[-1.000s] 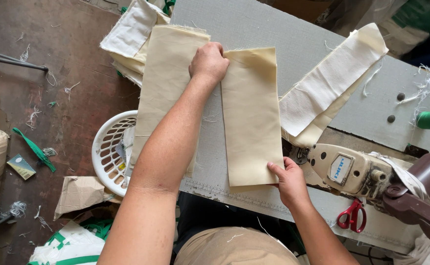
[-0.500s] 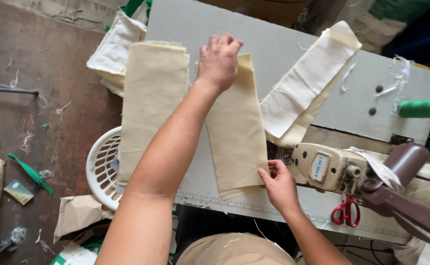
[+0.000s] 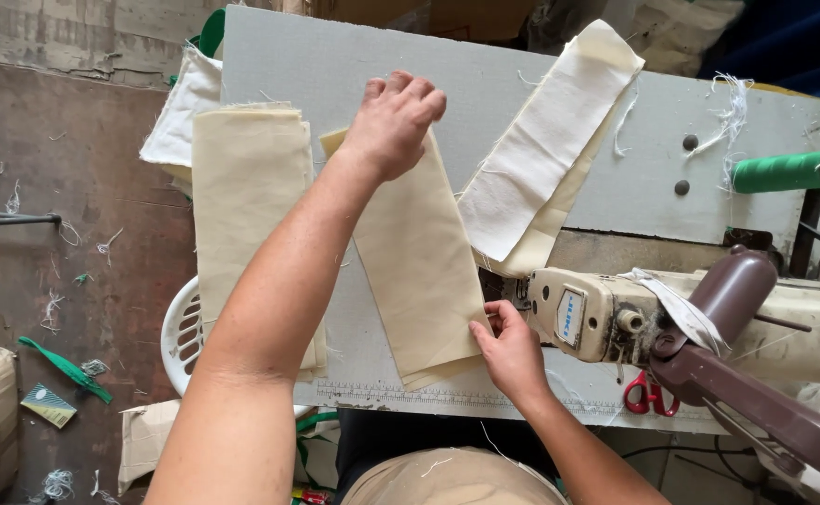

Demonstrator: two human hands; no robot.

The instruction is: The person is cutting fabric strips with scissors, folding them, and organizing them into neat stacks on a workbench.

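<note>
A long cream fabric strip point(image 3: 419, 262) lies on the grey sewing table point(image 3: 335, 65). My left hand point(image 3: 393, 120) presses down on the strip's far end, fingers curled over it. Its near right edge, close to the needle end of the sewing machine point(image 3: 597, 313), is pinched by my right hand point(image 3: 508, 351). To the left rests a stack of similar cream pieces point(image 3: 246, 201), its near end hanging over the table edge. A pile of whiter strips point(image 3: 545, 145) lies diagonally on the right.
A green thread cone point(image 3: 789, 171) sits at the table's right. Red-handled scissors point(image 3: 648, 393) lie under the machine's brown lever point(image 3: 737, 374). A white plastic basket point(image 3: 181, 332) stands on the floor left of the table, with boxes, scraps and loose threads around it.
My left hand has slid the strip's far end to the right, swinging it away from the left stack. My right hand stays on the near edge beside the machine.
</note>
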